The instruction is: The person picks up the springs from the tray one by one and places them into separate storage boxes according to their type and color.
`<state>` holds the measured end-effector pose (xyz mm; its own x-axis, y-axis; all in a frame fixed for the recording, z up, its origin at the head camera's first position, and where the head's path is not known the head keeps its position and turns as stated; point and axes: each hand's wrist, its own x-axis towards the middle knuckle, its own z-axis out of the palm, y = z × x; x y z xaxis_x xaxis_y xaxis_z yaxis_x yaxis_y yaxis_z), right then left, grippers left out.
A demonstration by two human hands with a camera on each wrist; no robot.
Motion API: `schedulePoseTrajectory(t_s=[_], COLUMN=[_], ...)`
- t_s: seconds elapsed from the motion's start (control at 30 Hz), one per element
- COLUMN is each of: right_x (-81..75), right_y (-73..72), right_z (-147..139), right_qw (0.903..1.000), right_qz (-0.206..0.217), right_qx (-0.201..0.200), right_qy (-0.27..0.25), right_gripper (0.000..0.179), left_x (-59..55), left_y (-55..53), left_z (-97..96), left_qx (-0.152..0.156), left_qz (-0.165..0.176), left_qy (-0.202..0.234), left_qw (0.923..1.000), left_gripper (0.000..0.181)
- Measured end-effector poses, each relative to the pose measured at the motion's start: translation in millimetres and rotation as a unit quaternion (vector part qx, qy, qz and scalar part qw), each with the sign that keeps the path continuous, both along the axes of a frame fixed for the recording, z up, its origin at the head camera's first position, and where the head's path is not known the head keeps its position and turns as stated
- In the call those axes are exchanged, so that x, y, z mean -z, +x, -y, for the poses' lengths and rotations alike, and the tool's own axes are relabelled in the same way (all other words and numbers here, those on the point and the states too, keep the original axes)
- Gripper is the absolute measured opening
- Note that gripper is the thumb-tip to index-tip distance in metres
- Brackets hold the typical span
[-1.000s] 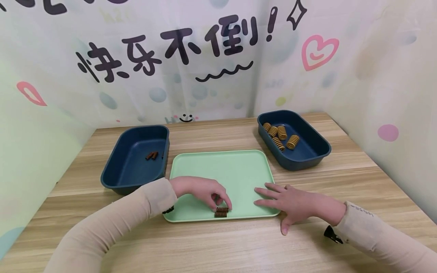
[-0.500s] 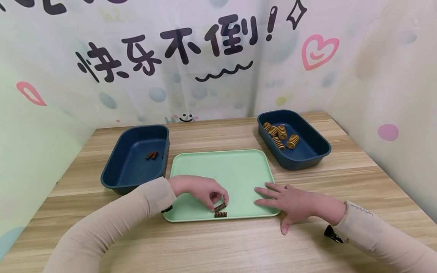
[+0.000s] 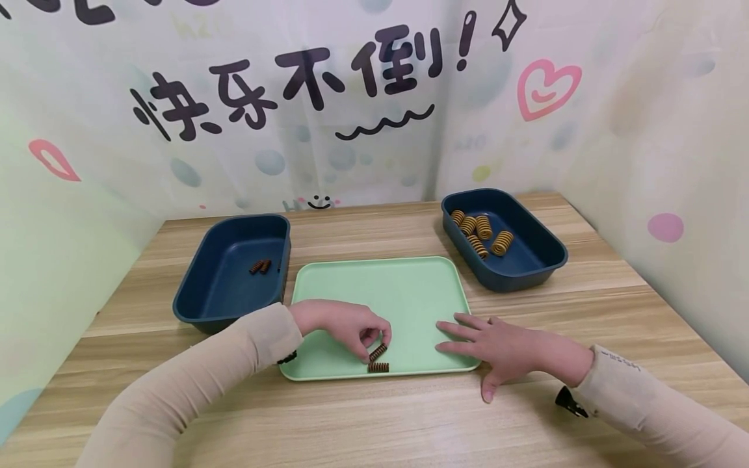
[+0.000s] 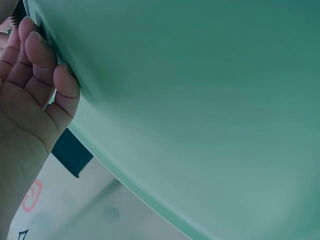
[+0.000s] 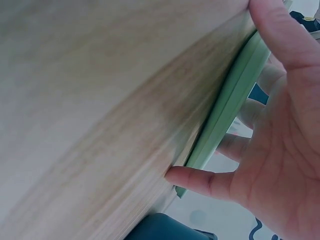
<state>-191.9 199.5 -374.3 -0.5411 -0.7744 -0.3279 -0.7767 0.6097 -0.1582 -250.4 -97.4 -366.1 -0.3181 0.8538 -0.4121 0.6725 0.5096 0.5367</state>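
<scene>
My left hand pinches a small brown coil spring between thumb and finger, low over the front of the green tray. That spring slants, its right end raised away from me. Just in front of it, a second brown spring lies along the tray's near rim. In the left wrist view only a dark bit of spring shows past the curled fingers. With fingers spread, my right hand rests at the tray's right front corner. Its fingertips are over the tray and its thumb is on the table.
At the left stands a dark blue bin with a few small brown springs inside. Another blue bin, back right, holds several larger yellow springs. A printed curtain hangs behind the wooden table.
The held spring has gone from lying parallel against the other spring to slanting, its right end swung away from me. The right hand has stayed in place.
</scene>
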Motion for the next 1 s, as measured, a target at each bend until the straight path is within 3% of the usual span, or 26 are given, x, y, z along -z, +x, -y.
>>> schedulePoseTrajectory(t_s=[0.73, 1.0], right_x=[-0.5, -0.1], right_y=[0.6, 0.8], right_z=[0, 0], right_qw=[1.0000, 1.0000], right_qz=[0.001, -0.001], right_qx=[0.003, -0.002], right_qy=[0.003, -0.004], right_gripper=[0.095, 0.095], left_x=[-20.4, -30.8], left_y=[-10.4, -13.6], left_z=[15.5, 25.4], left_qx=[-0.033, -0.034], left_qz=[-0.007, -0.009], left_qy=[0.018, 0.046], left_qw=[0.9993, 0.9983], left_gripper=[0.026, 0.027])
